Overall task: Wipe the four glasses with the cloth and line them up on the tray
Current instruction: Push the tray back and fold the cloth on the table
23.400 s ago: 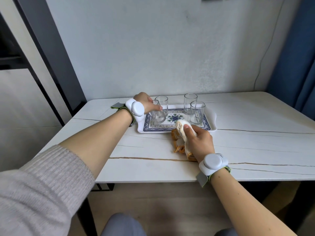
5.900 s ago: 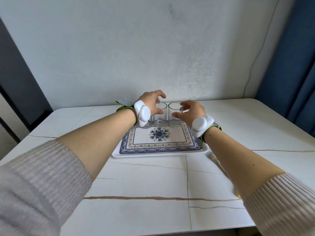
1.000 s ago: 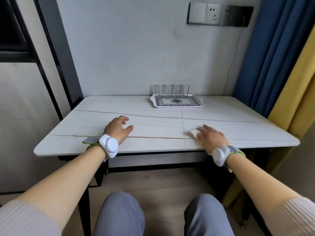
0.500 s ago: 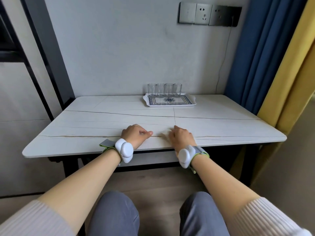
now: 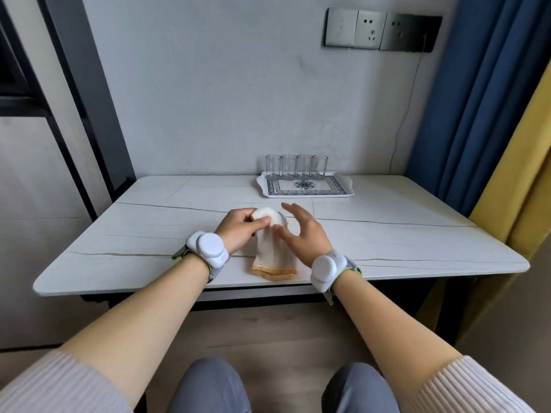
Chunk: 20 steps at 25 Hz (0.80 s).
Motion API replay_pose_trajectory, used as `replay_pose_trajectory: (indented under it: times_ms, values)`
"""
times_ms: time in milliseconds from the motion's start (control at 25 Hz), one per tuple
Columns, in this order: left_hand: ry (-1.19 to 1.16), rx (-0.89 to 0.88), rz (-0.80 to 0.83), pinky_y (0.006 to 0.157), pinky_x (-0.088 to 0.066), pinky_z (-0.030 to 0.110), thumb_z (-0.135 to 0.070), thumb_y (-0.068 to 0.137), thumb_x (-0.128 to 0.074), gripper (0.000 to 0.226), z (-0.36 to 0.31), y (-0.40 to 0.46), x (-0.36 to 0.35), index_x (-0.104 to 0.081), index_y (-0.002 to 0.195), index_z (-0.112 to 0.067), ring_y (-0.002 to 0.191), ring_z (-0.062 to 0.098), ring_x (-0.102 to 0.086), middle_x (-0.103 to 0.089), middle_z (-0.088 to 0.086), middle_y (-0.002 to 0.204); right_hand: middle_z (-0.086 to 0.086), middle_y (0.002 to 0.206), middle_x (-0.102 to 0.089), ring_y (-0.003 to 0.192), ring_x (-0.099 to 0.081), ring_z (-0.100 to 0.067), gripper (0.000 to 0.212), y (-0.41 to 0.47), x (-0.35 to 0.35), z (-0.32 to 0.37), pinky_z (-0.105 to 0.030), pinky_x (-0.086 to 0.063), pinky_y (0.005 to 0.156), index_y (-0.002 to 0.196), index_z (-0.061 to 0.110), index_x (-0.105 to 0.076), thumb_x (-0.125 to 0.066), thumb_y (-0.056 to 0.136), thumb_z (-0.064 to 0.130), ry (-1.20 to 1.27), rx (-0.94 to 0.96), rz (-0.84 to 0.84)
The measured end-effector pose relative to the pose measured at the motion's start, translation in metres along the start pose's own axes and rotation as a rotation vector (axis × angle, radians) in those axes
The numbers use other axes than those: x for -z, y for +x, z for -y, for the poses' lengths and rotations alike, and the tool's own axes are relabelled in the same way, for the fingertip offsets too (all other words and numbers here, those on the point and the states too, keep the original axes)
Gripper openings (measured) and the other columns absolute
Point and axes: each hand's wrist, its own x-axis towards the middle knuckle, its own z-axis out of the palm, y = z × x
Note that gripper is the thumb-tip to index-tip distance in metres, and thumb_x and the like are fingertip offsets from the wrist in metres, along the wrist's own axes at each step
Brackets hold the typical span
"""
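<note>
Several clear glasses (image 5: 296, 166) stand upright in a tight row along the far edge of the white tray (image 5: 348, 192) with a blue patterned centre, at the back of the table. Near the front edge, a white cloth (image 5: 272, 254) with orange trim is lifted at its far end and drapes down onto the table. My left hand (image 5: 238, 228) pinches the raised end of the cloth between thumb and fingers. My right hand (image 5: 304, 231) is beside it with fingers spread, its thumb touching the cloth.
The white marble-look table (image 5: 417, 234) stands against a grey wall with sockets (image 5: 381, 29). Blue and yellow curtains (image 5: 483, 114) hang at the right. A dark door frame (image 5: 89, 93) is at the left. My knees show below the table edge.
Both hands lay on the table near the front edge half a second ago. Now my left hand has lifted one end of the cloth and my right hand has opened beside it.
</note>
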Motion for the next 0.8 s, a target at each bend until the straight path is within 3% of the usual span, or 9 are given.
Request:
replay_pose_trajectory:
  times_ms: [80, 200, 360, 440, 520, 600, 680, 800]
  values:
    - [-0.011, -0.024, 0.037, 0.081, -0.050, 0.034, -0.025, 0.085, -0.070, 0.006, -0.002, 0.016, 0.007, -0.071, 0.087, -0.020, 0.080, 0.015, -0.058, -0.065, 0.004, 0.083, -0.002, 0.157, -0.040, 0.145, -0.037, -0.019, 0.076, 0.019, 0.012, -0.008, -0.019, -0.026, 0.106, 0.153, 0.027, -0.035, -0.072, 0.088, 0.039, 0.044, -0.056, 0.025]
    - [-0.061, -0.027, 0.095, 0.064, -0.048, 0.014, -0.008, 0.093, -0.062, 0.007, -0.003, 0.054, 0.013, -0.067, 0.097, -0.012, 0.068, -0.001, -0.059, -0.065, -0.011, 0.071, 0.002, 0.148, -0.049, 0.137, -0.045, -0.013, 0.090, 0.066, 0.018, -0.027, -0.021, -0.033, 0.101, 0.157, 0.030, -0.025, -0.078, 0.084, 0.034, 0.162, -0.161, 0.195]
    - [-0.064, 0.013, 0.148, 0.065, -0.049, 0.015, -0.008, 0.094, -0.060, 0.017, 0.013, 0.110, 0.023, -0.065, 0.109, -0.003, 0.076, 0.003, -0.061, -0.065, -0.002, 0.086, -0.010, 0.124, -0.068, 0.116, -0.065, -0.022, 0.078, 0.127, 0.015, -0.051, -0.037, -0.052, 0.101, 0.147, 0.019, -0.045, -0.083, 0.079, 0.021, 0.281, -0.192, 0.251]
    - [-0.036, 0.031, 0.128, 0.066, -0.048, 0.016, -0.011, 0.095, -0.060, 0.014, 0.018, 0.141, 0.024, -0.066, 0.107, -0.007, 0.074, 0.002, -0.059, -0.065, -0.004, 0.084, -0.004, 0.105, -0.073, 0.096, -0.070, -0.014, 0.053, 0.157, 0.017, -0.062, -0.030, -0.056, 0.088, 0.125, 0.015, -0.064, -0.085, 0.077, 0.023, 0.277, -0.211, 0.230]
    - [-0.041, 0.060, 0.100, 0.064, -0.048, 0.014, -0.009, 0.095, -0.060, 0.010, 0.013, 0.165, 0.024, -0.067, 0.102, -0.011, 0.069, -0.002, -0.060, -0.068, -0.010, 0.077, 0.005, 0.074, -0.063, 0.062, -0.058, 0.001, 0.022, 0.181, 0.026, -0.065, -0.014, -0.046, 0.063, 0.087, 0.016, -0.069, -0.085, 0.077, 0.026, 0.286, -0.246, 0.239]
    - [-0.037, 0.083, 0.088, 0.067, -0.048, 0.017, -0.009, 0.093, -0.063, 0.008, -0.001, 0.180, 0.024, -0.068, 0.099, -0.011, 0.073, 0.002, -0.062, -0.069, -0.003, 0.082, 0.008, 0.062, -0.050, 0.045, -0.045, 0.004, 0.029, 0.196, 0.038, -0.062, -0.009, -0.033, 0.047, 0.069, 0.020, -0.059, -0.085, 0.078, 0.027, 0.264, -0.270, 0.278]
    - [-0.030, 0.108, 0.090, 0.072, -0.049, 0.023, -0.012, 0.092, -0.066, 0.010, -0.025, 0.190, 0.025, -0.070, 0.100, -0.008, 0.080, 0.010, -0.064, -0.071, 0.006, 0.090, 0.009, 0.063, -0.048, 0.049, -0.044, 0.001, 0.031, 0.205, 0.058, -0.048, -0.012, -0.032, 0.047, 0.068, 0.023, -0.055, -0.083, 0.079, 0.030, 0.238, -0.285, 0.295]
    - [-0.045, 0.155, 0.077, 0.080, -0.054, 0.028, -0.014, 0.090, -0.068, 0.010, -0.069, 0.194, 0.022, -0.072, 0.099, -0.014, 0.082, 0.010, -0.070, -0.075, 0.007, 0.095, 0.009, 0.071, -0.056, 0.066, -0.052, -0.009, 0.027, 0.214, 0.092, -0.028, -0.022, -0.041, 0.060, 0.076, 0.024, -0.059, -0.083, 0.077, 0.036, 0.271, -0.326, 0.289]
